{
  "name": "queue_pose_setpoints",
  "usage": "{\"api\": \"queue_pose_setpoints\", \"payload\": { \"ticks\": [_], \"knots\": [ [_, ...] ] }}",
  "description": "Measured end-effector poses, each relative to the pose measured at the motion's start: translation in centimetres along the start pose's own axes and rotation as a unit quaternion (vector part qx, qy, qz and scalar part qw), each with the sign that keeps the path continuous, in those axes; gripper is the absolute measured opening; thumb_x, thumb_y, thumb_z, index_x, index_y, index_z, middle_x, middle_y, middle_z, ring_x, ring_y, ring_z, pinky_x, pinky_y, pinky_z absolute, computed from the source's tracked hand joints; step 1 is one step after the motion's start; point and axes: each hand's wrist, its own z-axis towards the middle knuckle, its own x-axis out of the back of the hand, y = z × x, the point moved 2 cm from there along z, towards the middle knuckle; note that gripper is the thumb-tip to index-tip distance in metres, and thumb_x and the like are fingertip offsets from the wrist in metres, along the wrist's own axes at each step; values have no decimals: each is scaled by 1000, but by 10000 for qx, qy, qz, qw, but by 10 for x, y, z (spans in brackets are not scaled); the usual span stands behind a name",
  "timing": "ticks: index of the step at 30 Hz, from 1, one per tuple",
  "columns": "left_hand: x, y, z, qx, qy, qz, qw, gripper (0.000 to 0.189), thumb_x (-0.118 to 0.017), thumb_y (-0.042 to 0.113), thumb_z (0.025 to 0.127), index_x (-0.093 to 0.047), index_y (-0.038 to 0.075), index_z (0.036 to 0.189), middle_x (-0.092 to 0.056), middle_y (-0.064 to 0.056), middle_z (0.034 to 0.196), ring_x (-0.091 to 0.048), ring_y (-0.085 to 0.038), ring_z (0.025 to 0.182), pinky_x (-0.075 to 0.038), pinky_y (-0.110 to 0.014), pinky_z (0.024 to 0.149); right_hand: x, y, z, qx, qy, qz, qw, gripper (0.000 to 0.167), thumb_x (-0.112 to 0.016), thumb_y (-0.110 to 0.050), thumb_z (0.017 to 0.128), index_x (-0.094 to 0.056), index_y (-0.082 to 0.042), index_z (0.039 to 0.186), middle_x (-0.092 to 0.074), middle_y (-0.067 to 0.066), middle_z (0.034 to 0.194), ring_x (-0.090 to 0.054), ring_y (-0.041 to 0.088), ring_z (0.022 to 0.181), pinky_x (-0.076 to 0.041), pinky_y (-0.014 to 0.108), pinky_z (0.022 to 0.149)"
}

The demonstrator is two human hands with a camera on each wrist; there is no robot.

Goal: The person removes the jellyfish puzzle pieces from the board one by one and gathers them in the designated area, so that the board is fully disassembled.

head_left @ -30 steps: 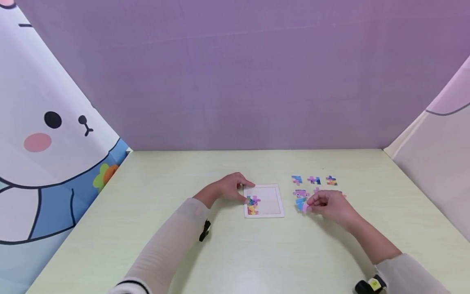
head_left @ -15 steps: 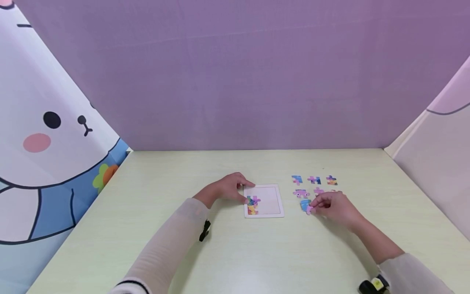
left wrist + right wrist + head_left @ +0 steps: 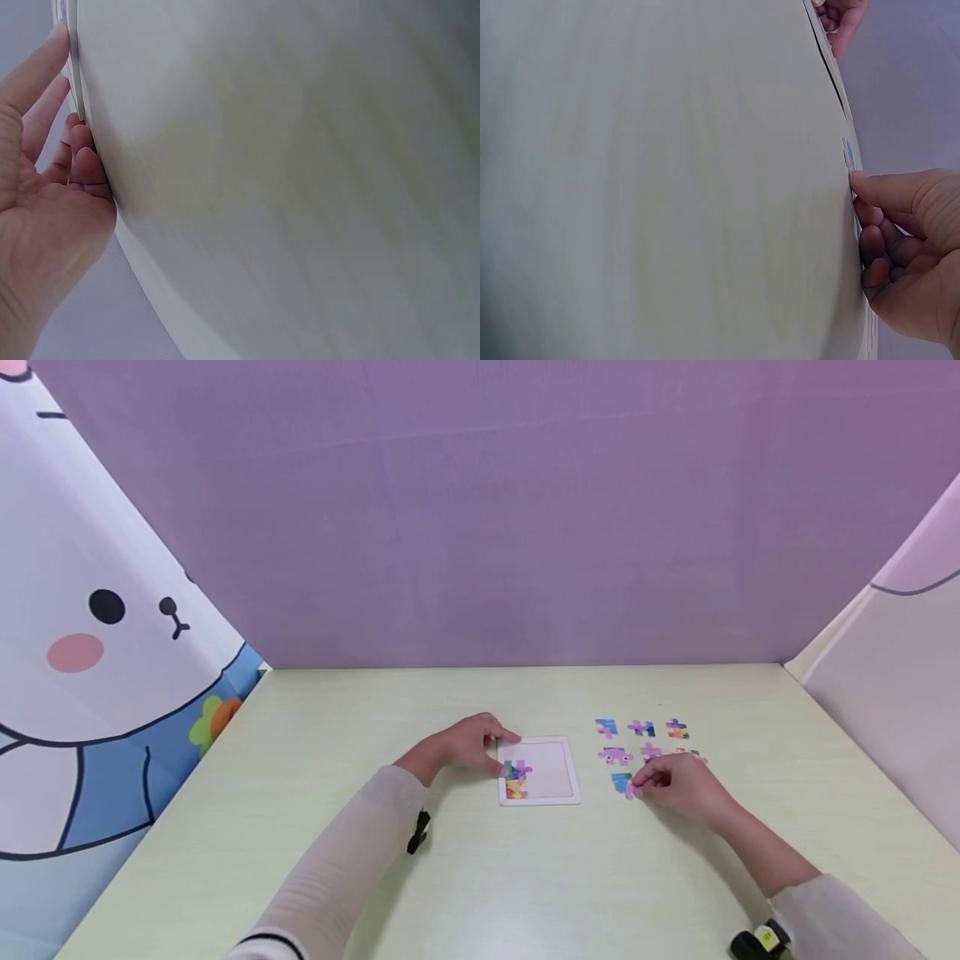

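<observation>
At the near end of the loose pieces, my right hand (image 3: 684, 785) pinches a blue-and-pink jigsaw piece (image 3: 621, 782) by its pink side, low over the table. In the right wrist view, the thumb and fingertips (image 3: 862, 175) meet at the piece's edge, right at the tabletop. My left hand (image 3: 472, 745) holds the upper left corner of a square white puzzle tray (image 3: 551, 768), index finger along the far edge and thumb at the left side. A few joined pieces (image 3: 517, 781), yellow, pink and green, lie in the tray's lower left part.
Other loose pieces lie in rows right of the tray: a blue-pink one (image 3: 606, 727), a pink-and-dark-blue one (image 3: 642, 727), a yellow-purple one (image 3: 677, 728) and a pink one with eyes (image 3: 615, 757). My right hand partly covers some. A purple wall (image 3: 525, 527) borders the table.
My right hand has shifted slightly right with the blue-and-pink jigsaw piece, which has turned a little and sits apart from the piece with eyes. The left hand and tray have stayed put.
</observation>
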Motion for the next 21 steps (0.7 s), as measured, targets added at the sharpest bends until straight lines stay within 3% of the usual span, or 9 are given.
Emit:
{"api": "queue_pose_setpoints", "payload": {
  "ticks": [9,21],
  "knots": [
    [0,1,-1,7,-21,-11,10000,54,-82,19,79,-65,22,131,-51,4,108,-44,-16,96,-41,-29,85,4,-4,-2,-142,-47,141,9998,9,-75,-9,85,-73,-9,94,-63,1,85,-53,20,77,-48,23,62],
    [0,1,-2,105,-50,-63,9999,54,-81,19,80,-64,23,131,-50,4,110,-44,-16,98,-41,-29,86,15,-24,-6,248,253,803,9961,16,-73,-7,87,-70,-2,102,-63,6,89,-53,20,79,-48,23,62]
  ]
}}
